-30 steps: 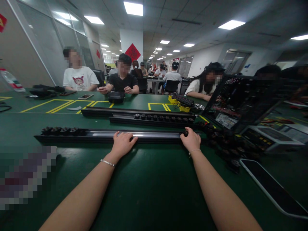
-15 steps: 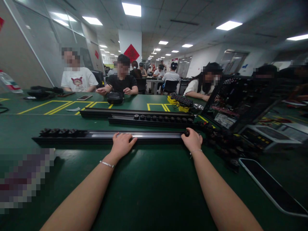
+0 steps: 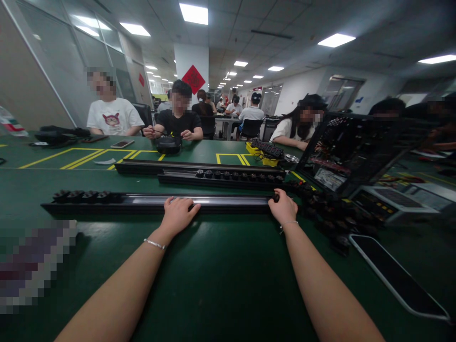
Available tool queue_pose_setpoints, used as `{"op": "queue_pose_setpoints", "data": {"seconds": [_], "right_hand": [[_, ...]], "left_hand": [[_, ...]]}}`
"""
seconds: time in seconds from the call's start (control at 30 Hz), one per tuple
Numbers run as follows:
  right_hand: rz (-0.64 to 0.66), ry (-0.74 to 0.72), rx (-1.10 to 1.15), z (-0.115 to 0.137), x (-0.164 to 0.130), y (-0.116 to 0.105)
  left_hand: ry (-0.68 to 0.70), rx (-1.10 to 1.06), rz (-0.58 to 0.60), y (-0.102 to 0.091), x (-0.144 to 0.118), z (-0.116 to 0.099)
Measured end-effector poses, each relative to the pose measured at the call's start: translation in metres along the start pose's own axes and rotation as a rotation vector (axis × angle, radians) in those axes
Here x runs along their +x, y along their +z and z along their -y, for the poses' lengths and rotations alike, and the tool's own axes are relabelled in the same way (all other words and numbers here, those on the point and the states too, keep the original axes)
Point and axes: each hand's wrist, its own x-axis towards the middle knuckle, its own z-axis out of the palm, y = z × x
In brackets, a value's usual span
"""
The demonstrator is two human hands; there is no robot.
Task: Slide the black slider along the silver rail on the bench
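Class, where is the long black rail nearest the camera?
In the head view, the near rail lies centre-left, under the left hand, with the right hand near its right end, in front of two other rails.

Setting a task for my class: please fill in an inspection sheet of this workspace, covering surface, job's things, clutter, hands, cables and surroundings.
Surface: green table, marked with yellow lines.
Job's things: near rail carries four black pieces at its left end; middle rail carries a row; far rail lies behind; pile of pieces at right.
Clutter: phone, metal box and computer case at right; bottle at far left.
Hands: left hand rests on the near rail; right hand has its fingers on a small knob at the rail's right end.
Cables: coloured wires beyond the metal box; ends unclear.
Surroundings: people seated across the table; red sign on a pillar.
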Motion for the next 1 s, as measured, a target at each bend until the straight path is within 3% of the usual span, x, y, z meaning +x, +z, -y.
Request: {"op": "queue_pose_setpoints", "data": {"seconds": [0.2,0.4,1.0], "right_hand": [[0.016,0.015,0.007,-0.005,0.004,0.000],[-0.054,0.039,-0.105,-0.011,0.004,0.002],[-0.035,0.027,-0.107,-0.014,0.004,-0.005]], "left_hand": [[0.004,-0.015,-0.006,0.001,0.000,0.000],[-0.001,0.001,0.011,0.000,0.000,0.000],[-0.002,-0.007,0.024,0.000,0.001,0.001]]}}
